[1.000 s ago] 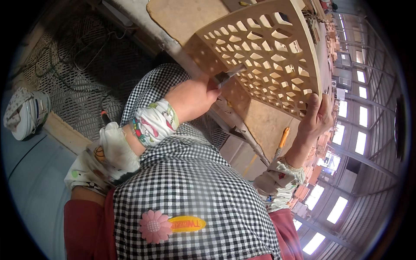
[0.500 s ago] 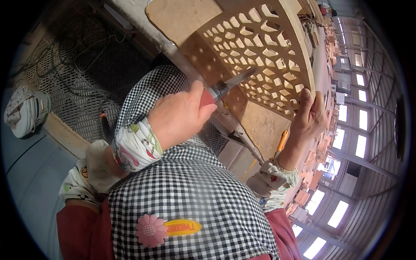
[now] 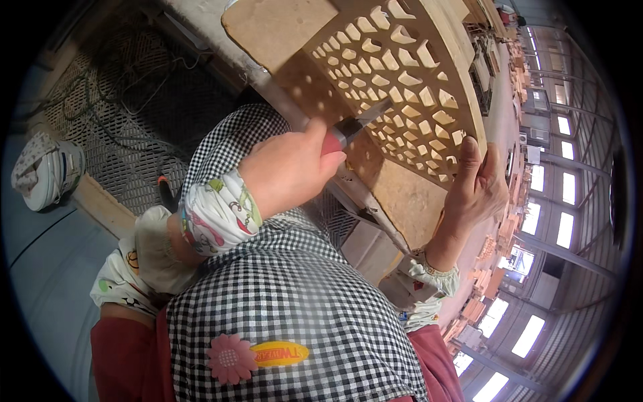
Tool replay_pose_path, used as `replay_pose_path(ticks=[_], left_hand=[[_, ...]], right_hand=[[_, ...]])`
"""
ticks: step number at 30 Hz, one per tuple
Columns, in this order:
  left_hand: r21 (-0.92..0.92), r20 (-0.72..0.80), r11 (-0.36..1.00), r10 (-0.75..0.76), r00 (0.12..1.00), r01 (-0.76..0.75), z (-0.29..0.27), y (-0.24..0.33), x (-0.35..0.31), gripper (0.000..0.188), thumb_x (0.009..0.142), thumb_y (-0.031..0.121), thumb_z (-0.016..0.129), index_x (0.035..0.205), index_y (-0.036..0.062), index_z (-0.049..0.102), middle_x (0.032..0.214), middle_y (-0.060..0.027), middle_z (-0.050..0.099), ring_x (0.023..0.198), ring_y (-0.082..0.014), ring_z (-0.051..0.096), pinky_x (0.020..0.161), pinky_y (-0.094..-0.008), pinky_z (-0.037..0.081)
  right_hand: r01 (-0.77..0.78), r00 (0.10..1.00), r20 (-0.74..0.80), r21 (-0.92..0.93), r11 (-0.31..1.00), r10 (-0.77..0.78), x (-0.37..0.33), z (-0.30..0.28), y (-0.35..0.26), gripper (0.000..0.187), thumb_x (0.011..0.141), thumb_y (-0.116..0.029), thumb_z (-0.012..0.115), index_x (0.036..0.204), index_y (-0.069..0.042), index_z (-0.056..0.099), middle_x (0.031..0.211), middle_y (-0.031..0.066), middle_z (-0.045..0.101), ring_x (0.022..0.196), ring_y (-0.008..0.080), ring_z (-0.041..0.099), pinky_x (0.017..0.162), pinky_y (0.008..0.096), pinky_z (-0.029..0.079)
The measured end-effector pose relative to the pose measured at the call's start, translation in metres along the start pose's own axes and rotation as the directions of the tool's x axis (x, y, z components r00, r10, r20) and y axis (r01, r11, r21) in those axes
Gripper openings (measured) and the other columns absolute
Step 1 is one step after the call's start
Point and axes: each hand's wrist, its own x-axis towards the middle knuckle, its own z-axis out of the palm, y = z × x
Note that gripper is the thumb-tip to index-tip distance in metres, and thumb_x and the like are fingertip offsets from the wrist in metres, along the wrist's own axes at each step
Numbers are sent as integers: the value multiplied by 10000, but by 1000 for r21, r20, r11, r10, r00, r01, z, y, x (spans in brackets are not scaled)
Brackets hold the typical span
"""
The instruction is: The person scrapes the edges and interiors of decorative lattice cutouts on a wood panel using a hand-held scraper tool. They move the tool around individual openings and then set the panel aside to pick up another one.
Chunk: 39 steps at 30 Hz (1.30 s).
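Note:
A utility knife [image 3: 340, 135] with a red handle is gripped in my left hand [image 3: 284, 167], its blade pointing up and right. The blade's tip lies in front of a wooden panel [image 3: 439, 70] pierced with many angular holes; whether it touches the wood I cannot tell. My right hand [image 3: 475, 184] holds the panel by its lower right corner, thumb on the near face and fingers behind. The panel stands tilted up from a brown board [image 3: 405, 197], and light through its holes falls in spots on the surface beneath.
The brown board lies on a workbench whose edge [image 3: 271, 87] runs diagonally before me. At left stand a white bucket [image 3: 50, 177] with a cloth on it and a grey perforated floor mat [image 3: 100, 120] with cables. Stacked wood pieces [image 3: 482, 67] stand behind the panel.
My left hand and the knife have shifted slightly right, and the blade has turned a little. The panel tilts slightly differently. An orange tool by my right wrist is now out of sight.

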Motion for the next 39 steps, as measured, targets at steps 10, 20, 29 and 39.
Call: replay_pose_path(ticks=[10,20,29,39], left_hand=[[-3,-46,1000,4,999,-4,5,1,19,390,1043,355,615,1203,4,559,894,-301,741,832,-509,721,734,-584,587],[40,-16,999,-30,999,31,-1,1,7,451,1040,353,633,1229,-40,520,886,-327,728,833,-511,724,736,-579,588],[-83,101,996,-29,994,37,-12,-8,3,494,1049,377,626,1239,-63,506,959,-354,723,876,-533,716,769,-562,583],[-11,44,1000,6,999,-6,-11,3,10,475,1046,382,617,1182,-64,524,908,-335,727,844,-517,721,763,-557,587]], right_hand=[[11,1000,-12,54,999,-11,-4,1,-3,503,1003,-514,741,792,-72,628,578,38,491,524,151,424,515,325,340],[-29,1000,8,-13,1000,29,-5,0,-4,524,999,-544,735,779,-82,622,565,35,507,514,169,451,516,333,362],[-26,1000,7,-47,999,26,-3,-1,-9,561,1006,-566,715,750,-83,591,557,34,515,502,180,471,511,350,359],[-40,999,6,-48,998,40,-1,0,-11,587,1008,-582,702,727,-83,573,557,41,524,498,193,488,512,356,367]])
